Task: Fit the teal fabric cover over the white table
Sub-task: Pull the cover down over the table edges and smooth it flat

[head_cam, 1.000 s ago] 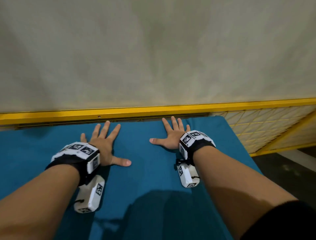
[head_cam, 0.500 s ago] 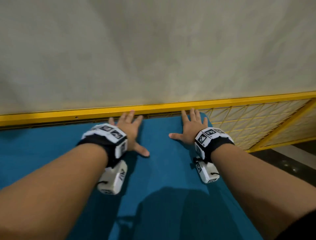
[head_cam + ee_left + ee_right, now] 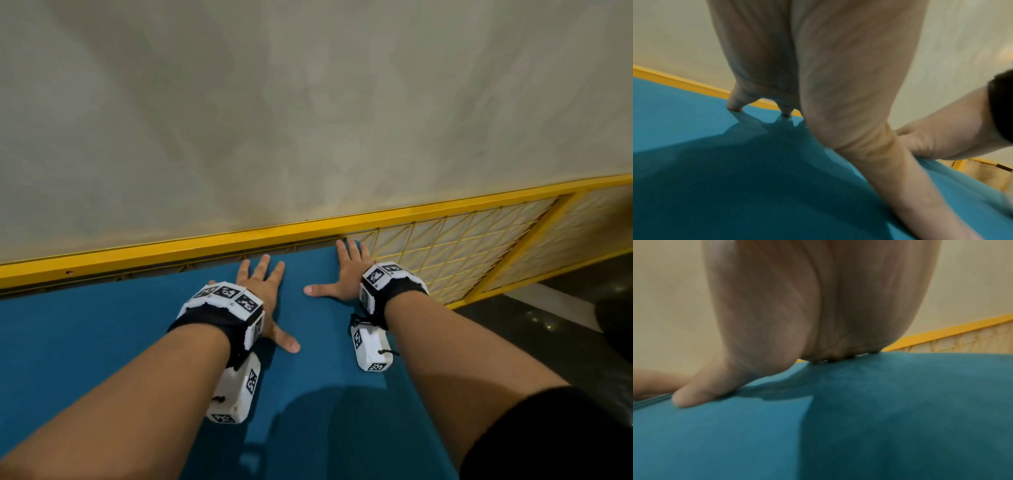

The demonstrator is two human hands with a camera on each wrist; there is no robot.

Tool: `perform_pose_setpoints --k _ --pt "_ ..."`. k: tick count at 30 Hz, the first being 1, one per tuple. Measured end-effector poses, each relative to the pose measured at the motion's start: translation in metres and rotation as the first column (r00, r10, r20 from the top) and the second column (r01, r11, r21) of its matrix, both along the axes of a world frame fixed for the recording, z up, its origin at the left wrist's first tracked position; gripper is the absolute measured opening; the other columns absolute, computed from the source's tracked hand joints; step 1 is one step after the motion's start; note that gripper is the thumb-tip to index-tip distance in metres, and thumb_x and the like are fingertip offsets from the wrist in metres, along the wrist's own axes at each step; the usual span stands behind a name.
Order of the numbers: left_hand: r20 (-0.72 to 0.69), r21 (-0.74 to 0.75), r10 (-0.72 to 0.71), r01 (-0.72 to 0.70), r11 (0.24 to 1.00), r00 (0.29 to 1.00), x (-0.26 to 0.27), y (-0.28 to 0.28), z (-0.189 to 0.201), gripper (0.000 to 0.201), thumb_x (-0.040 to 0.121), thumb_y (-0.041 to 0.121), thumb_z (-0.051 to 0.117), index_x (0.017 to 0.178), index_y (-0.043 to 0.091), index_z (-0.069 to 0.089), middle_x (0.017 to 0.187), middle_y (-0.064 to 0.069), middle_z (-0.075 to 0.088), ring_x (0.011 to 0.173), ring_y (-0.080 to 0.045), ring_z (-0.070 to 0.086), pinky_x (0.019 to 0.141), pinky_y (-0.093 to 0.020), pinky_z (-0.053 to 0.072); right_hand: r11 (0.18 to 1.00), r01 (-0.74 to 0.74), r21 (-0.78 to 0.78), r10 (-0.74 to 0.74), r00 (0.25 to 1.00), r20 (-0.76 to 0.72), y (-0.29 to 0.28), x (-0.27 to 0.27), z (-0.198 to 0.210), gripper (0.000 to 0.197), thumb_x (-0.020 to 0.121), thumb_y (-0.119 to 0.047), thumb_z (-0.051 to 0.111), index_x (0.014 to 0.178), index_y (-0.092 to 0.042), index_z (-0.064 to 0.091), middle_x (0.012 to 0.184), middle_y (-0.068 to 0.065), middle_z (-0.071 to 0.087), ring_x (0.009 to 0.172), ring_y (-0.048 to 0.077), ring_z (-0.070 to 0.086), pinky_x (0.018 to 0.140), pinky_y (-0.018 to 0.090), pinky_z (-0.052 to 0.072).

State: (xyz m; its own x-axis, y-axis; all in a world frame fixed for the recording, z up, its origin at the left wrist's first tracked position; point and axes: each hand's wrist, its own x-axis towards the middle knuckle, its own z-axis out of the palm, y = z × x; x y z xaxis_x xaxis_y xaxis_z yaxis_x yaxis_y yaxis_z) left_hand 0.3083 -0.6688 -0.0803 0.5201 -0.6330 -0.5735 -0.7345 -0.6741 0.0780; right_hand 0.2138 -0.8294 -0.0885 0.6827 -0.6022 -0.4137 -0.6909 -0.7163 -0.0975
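The teal fabric cover (image 3: pixel 102 342) lies flat over the table and hides its white top completely. My left hand (image 3: pixel 265 291) presses on the cover with fingers spread and straight, a little back from the far edge. My right hand (image 3: pixel 346 274) lies flat at the far right corner, fingers straight and reaching the far edge, thumb pointing left. In the left wrist view the left hand (image 3: pixel 818 89) touches the cover (image 3: pixel 715 178) with its fingertips. In the right wrist view the right hand (image 3: pixel 797 321) presses the cover (image 3: pixel 879 418) with thumb and palm.
A yellow rail (image 3: pixel 171 251) runs along the far edge of the table against a pale wall (image 3: pixel 308 102). A yellow wire-mesh panel (image 3: pixel 462 253) stands beyond the right corner. Dark floor (image 3: pixel 565 342) lies to the right of the table.
Both hands have slid to the right and farther away across the cover, staying flat. The right hand has reached the far right corner; the left hand has followed beside it.
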Motion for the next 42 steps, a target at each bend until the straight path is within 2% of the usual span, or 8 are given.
perform_pose_setpoints --k 4,9,13,16,19,23,27,42 --pt "0.026 0.004 0.029 -0.029 1.0 0.999 0.008 0.004 0.001 0.151 0.055 0.069 0.084 0.158 0.028 -0.02 0.168 -0.002 -0.022 0.154 -0.035 -0.018 0.127 -0.057 0.007 0.997 0.044 -0.057 -0.051 0.991 -0.125 -0.016 -0.005 0.021 0.125 0.063 -0.086 0.048 0.15 -0.003 0.012 0.156 0.02 0.014 0.142 0.037 0.021 0.115 0.049 0.023" --pt "0.099 0.054 -0.043 0.038 0.998 0.994 0.016 -0.013 0.004 0.157 0.046 0.075 0.084 0.16 0.025 -0.012 0.169 -0.006 -0.019 0.154 -0.043 -0.007 0.124 -0.063 0.017 0.997 -0.016 -0.073 0.007 0.991 -0.133 0.022 -0.013 0.016 0.114 0.079 -0.073 0.047 0.15 0.0 -0.004 0.159 0.018 -0.008 0.147 0.035 -0.005 0.12 0.045 0.003" --pt "0.047 -0.069 -0.351 0.354 0.933 0.935 -0.04 -0.063 0.03 0.15 0.056 0.046 0.095 0.161 0.015 -0.009 0.17 -0.007 -0.007 0.157 -0.03 -0.002 0.127 -0.052 0.01 0.998 -0.036 -0.054 0.028 0.989 -0.148 0.034 -0.021 0.009 0.099 0.089 -0.05 0.053 0.149 -0.002 -0.01 0.158 0.014 -0.015 0.147 0.034 -0.012 0.119 0.048 -0.002" --pt "-0.039 -0.156 -0.332 0.322 0.934 0.943 -0.064 -0.086 0.025 0.115 0.083 0.021 0.08 0.161 0.011 -0.005 0.17 -0.009 0.009 0.155 -0.026 0.02 0.124 -0.032 0.019 0.998 -0.008 -0.06 -0.002 0.986 -0.164 0.026 -0.031 0.019 0.079 0.097 -0.03 0.047 0.15 0.001 -0.002 0.159 0.02 -0.006 0.147 0.035 -0.007 0.12 0.044 0.001" --pt "-0.021 -0.186 -0.302 0.293 0.938 0.953 -0.061 -0.094 0.014 0.075 0.102 0.025 0.053 0.162 0.019 0.009 0.169 -0.014 0.013 0.153 -0.031 0.025 0.123 -0.037 0.021 1.0 -0.009 -0.006 0.008 0.988 -0.156 0.02 -0.046 0.011 0.077 0.096 -0.028 0.041 0.15 -0.002 -0.007 0.159 0.02 -0.008 0.147 0.036 -0.008 0.12 0.045 0.002" --pt "0.019 -0.161 -0.277 0.276 0.948 0.961 -0.074 -0.111 0.007 0.056 0.11 0.037 0.024 0.162 0.023 0.009 0.17 -0.009 0.006 0.156 -0.031 0.009 0.121 -0.035 0.004 0.991 0.077 0.113 -0.079 0.997 0.016 0.025 -0.075 -0.003 0.08 0.094 -0.041 0.037 0.151 -0.008 -0.009 0.159 0.009 -0.02 0.147 0.031 -0.015 0.12 0.047 0.0" --pt "0.088 -0.08 -0.213 0.22 0.972 0.973 -0.078 -0.113 -0.007 0.082 0.087 0.082 0.025 0.157 0.046 0.005 0.17 -0.005 -0.007 0.156 -0.04 0.0 0.128 -0.054 0.001 0.99 0.095 0.103 -0.1 0.994 0.046 0.051 -0.116 -0.008 0.087 0.092 -0.059 0.031 0.151 -0.012 -0.01 0.159 0.004 -0.02 0.147 0.023 -0.018 0.12 0.046 -0.003" --pt "0.209 -0.091 -0.212 0.235 0.968 0.955 -0.113 -0.085 0.011 0.081 0.091 0.065 0.049 0.159 0.035 0.017 0.168 -0.017 0.008 0.148 -0.048 0.025 0.122 -0.059 0.024 0.979 0.133 0.152 -0.132 0.991 -0.015 0.129 -0.287 -0.002 0.109 0.075 -0.082 0.026 0.149 -0.014 -0.019 0.158 0.001 -0.025 0.147 0.02 -0.019 0.119 0.051 0.002"
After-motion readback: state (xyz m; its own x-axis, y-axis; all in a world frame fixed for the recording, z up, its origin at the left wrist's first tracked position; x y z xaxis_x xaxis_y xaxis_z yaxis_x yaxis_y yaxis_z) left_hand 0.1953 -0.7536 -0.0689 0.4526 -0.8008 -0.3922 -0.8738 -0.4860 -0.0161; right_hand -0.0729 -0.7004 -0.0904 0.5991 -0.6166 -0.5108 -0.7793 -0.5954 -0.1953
